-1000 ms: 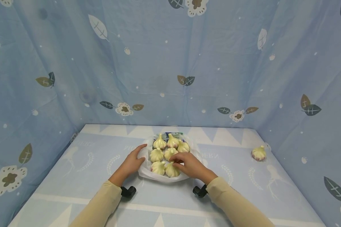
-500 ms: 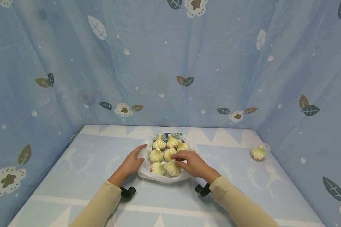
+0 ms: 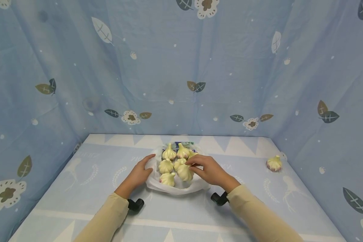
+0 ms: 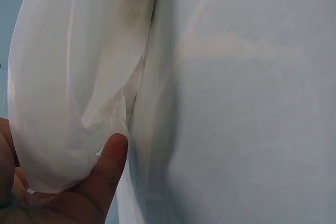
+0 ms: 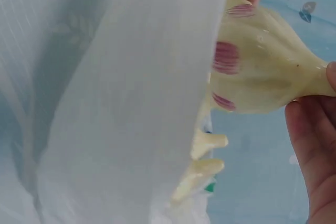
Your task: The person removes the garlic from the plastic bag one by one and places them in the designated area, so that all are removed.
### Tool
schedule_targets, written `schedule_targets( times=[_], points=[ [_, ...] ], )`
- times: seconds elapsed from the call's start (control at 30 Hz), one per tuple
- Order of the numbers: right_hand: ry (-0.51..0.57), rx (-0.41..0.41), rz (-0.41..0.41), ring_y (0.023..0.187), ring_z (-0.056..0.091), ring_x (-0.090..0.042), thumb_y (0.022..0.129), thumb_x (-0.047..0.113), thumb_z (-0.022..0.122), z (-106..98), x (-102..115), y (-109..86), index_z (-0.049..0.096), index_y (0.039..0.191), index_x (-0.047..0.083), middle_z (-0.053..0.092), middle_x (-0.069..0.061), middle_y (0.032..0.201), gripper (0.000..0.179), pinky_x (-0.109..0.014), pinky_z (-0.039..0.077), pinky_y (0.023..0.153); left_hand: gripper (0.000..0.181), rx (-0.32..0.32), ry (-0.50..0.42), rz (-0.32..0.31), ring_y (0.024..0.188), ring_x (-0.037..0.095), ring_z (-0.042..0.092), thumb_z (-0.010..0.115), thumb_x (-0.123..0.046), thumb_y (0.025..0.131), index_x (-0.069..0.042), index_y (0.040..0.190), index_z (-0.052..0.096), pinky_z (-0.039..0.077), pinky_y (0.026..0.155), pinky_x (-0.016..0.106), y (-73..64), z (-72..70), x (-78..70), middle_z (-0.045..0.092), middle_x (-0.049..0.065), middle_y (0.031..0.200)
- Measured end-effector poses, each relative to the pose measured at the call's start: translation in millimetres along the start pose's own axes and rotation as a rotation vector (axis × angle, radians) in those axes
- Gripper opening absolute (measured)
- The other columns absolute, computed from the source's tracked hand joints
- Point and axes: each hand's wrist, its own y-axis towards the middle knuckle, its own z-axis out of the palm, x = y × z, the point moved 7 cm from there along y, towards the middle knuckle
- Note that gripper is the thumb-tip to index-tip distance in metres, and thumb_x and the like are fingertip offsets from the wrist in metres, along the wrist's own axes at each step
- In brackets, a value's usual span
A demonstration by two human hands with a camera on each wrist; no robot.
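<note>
A white plastic bag [image 3: 181, 191] lies opened out around several garlic bulbs. At its left side, my left hand [image 3: 141, 173] rests against the plastic, thumb and fingers spread apart. The left wrist view has the thumb [image 4: 111, 156] touching the outside of the bag. My right hand [image 3: 210, 169] pinches a garlic bulb [image 3: 185, 172] by its stem, raised above the bag's front right part. Purple streaks mark that held bulb [image 5: 257, 61] in the right wrist view. Other bulbs, such as one garlic bulb [image 3: 167, 179] at the front left, sit in the bag; the right hand partly covers one.
A single garlic bulb [image 3: 274, 163] lies on the table at the far right. The patterned tablecloth [image 3: 109, 168] spreads around the bag. Blue floral curtains [image 3: 169, 67] stand behind and at both sides.
The right hand has lifted the front right garlic bulb off the bag's bottom, moving up and slightly right. The left hand stays at the bag's left side.
</note>
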Motion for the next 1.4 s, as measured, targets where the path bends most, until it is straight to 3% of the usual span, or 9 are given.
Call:
schedule_targets(
  times=[0.2,0.5,0.83,1.4],
  points=[
    [-0.010,-0.032,-0.008,0.101,0.067,-0.016,0.091,0.009,0.065,-16.8,0.2,0.2,0.068,0.114,0.010,0.068,-0.002,0.112,0.023,-0.022,0.056,0.085,0.062,-0.001,-0.010,-0.010,0.147,0.040,0.019,0.048,-0.002,0.095,-0.023,0.151,0.033,0.020,0.117,0.060,2.4,-2.6,2.5,0.024,0.018,0.159],
    [-0.044,-0.073,0.053,0.102,0.068,-0.016,0.090,0.007,0.065,-41.8,-5.2,-5.8,0.068,0.114,0.012,0.069,-0.001,0.114,0.024,-0.025,0.056,0.087,0.062,0.008,-0.007,-0.010,0.148,0.040,0.016,0.046,-0.002,0.096,-0.024,0.152,0.032,0.019,0.117,0.060,3.4,-5.9,1.6,0.022,0.017,0.160],
    [-0.121,-0.169,0.081,0.100,0.068,-0.016,0.092,0.010,0.064,-69.3,-18.6,-16.2,0.068,0.115,0.013,0.069,-0.001,0.113,0.024,-0.028,0.057,0.084,0.062,0.016,-0.029,-0.022,0.148,0.040,0.015,0.046,-0.002,0.096,-0.024,0.152,0.032,0.017,0.117,0.061,4.6,-5.4,1.7,0.020,0.018,0.160],
    [-0.227,-0.301,0.246,0.101,0.068,-0.026,0.092,0.009,0.063,-112.2,-52.6,-42.5,0.068,0.117,0.010,0.069,-0.009,0.114,0.025,-0.039,0.058,0.084,0.062,0.017,-0.020,-0.033,0.148,0.040,0.018,0.047,-0.002,0.096,-0.025,0.151,0.032,0.020,0.116,0.061,0.1,0.5,1.7,0.023,0.017,0.160]
  ],
)
